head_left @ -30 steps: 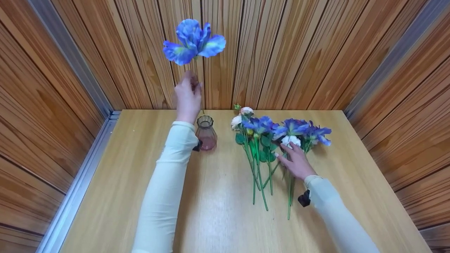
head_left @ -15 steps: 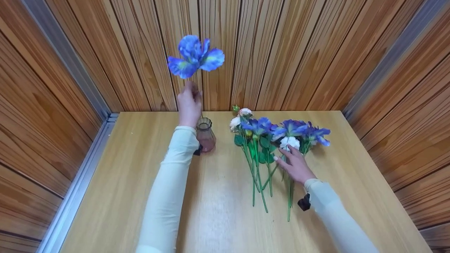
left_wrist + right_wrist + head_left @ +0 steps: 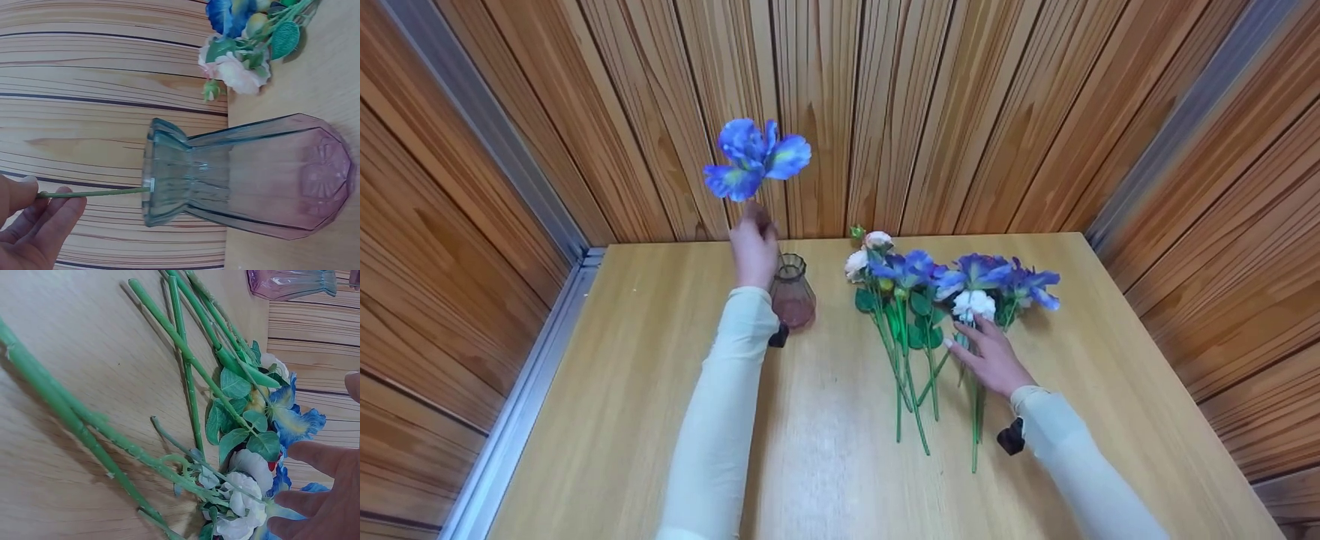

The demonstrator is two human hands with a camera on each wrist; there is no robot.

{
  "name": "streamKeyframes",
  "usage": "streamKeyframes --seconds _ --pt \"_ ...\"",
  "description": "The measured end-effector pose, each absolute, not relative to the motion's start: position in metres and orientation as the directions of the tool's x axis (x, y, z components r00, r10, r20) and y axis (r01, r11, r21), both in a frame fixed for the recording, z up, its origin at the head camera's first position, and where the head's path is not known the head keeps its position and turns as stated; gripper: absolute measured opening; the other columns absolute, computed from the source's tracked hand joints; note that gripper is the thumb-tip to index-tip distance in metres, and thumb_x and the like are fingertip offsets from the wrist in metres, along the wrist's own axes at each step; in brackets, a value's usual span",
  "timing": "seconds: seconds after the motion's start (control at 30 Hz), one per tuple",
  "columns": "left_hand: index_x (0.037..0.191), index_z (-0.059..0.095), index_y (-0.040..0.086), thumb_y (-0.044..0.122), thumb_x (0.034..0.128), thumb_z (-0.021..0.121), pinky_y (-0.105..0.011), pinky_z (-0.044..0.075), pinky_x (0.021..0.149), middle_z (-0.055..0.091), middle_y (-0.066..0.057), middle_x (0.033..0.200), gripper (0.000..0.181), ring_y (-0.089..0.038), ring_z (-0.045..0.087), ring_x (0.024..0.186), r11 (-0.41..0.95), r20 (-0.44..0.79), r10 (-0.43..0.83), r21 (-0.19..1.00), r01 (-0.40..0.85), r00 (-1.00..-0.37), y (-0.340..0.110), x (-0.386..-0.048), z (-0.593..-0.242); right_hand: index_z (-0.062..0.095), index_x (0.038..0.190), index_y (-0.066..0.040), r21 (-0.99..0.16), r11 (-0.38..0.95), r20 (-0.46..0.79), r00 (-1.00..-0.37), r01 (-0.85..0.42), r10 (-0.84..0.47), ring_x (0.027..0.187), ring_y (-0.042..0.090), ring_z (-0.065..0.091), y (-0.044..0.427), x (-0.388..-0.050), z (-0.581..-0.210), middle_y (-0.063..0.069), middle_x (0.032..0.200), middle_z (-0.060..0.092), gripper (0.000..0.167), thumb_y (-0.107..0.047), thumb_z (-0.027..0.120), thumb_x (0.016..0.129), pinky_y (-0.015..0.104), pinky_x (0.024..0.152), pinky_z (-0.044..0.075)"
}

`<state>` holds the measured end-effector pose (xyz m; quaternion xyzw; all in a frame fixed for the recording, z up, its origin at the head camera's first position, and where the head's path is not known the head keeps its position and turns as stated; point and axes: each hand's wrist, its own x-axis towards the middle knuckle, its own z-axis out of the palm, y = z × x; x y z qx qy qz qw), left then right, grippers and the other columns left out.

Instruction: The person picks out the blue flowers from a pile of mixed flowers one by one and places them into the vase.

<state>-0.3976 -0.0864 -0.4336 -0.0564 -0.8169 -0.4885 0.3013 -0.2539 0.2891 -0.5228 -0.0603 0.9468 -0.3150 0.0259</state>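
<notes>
My left hand [image 3: 754, 244] pinches the green stem [image 3: 107, 193] of a blue iris [image 3: 757, 159] with thumb and fingers. The iris stands nearly upright, its bloom above the hand. In the left wrist view the lower stem end reaches the mouth of a faceted glass vase [image 3: 270, 174], greyish-blue above and pink below. Whether the tip is inside the rim is hard to tell. My right hand [image 3: 994, 356] has its fingers spread over the flower pile, near a white bloom [image 3: 973, 304]. Contact there is unclear. No stem shows in its grasp.
Right of the vase, several blue irises [image 3: 911, 268], pale pink roses [image 3: 857, 264] and green leaves lie on the wooden table [image 3: 840, 480]. Their stems [image 3: 919, 420] point toward the near edge. A wood-panelled wall [image 3: 885, 112] rises behind the table.
My left hand has lowered the iris, bringing its stem end down to the vase mouth. The right hand has stayed over the flowers with little movement.
</notes>
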Motion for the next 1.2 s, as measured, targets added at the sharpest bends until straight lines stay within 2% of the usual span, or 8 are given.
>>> streamKeyframes --seconds 0.3,0.57,0.87,1.2 --pt "0.098 0.055 0.0 -0.003 0.0891 0.061 -0.037 0.047 0.072 0.06 -0.011 0.084 0.011 -0.023 0.057 0.079 0.517 0.468 -0.202 0.797 0.312 -0.86 -0.085 -0.395 -0.444 0.044 0.142 -0.004 -0.598 0.796 -0.024 -0.99 -0.097 -0.138 0.14 0.046 0.01 0.289 -0.25 -0.525 0.024 0.154 0.017 0.073 -0.059 0.045 0.094 0.066 0.106 0.012" --pt "0.1 0.057 -0.002 0.002 0.0901 0.063 -0.039 0.046 0.078 0.063 -0.013 0.088 0.012 -0.026 0.059 0.086 0.56 0.454 -0.187 0.778 0.286 -0.871 -0.085 -0.392 -0.459 0.044 0.142 -0.004 -0.592 0.798 -0.017 -0.989 -0.108 -0.147 0.139 0.046 0.014 0.288 -0.251 -0.529 0.025 0.153 0.018 0.073 -0.059 0.045 0.094 0.065 0.106 0.014" --pt "0.091 0.055 0.001 -0.002 0.0862 0.066 -0.04 0.043 0.082 0.062 -0.013 0.087 0.013 -0.028 0.057 0.088 0.581 0.447 -0.219 0.774 0.252 -0.868 -0.088 -0.39 -0.476 0.044 0.142 -0.005 -0.59 0.799 -0.021 -0.988 -0.113 -0.155 0.139 0.046 0.013 0.289 -0.249 -0.532 0.026 0.153 0.018 0.073 -0.059 0.044 0.094 0.065 0.106 0.013" --pt "0.089 0.054 0.001 -0.001 0.0858 0.067 -0.04 0.043 0.079 0.056 -0.013 0.087 0.013 -0.03 0.053 0.087 0.561 0.422 -0.22 0.792 0.24 -0.879 -0.089 -0.39 -0.491 0.046 0.14 -0.002 -0.592 0.796 -0.001 -0.987 -0.127 -0.158 0.138 0.046 0.016 0.29 -0.249 -0.533 0.028 0.151 0.022 0.07 -0.055 0.046 0.095 0.064 0.107 0.015"
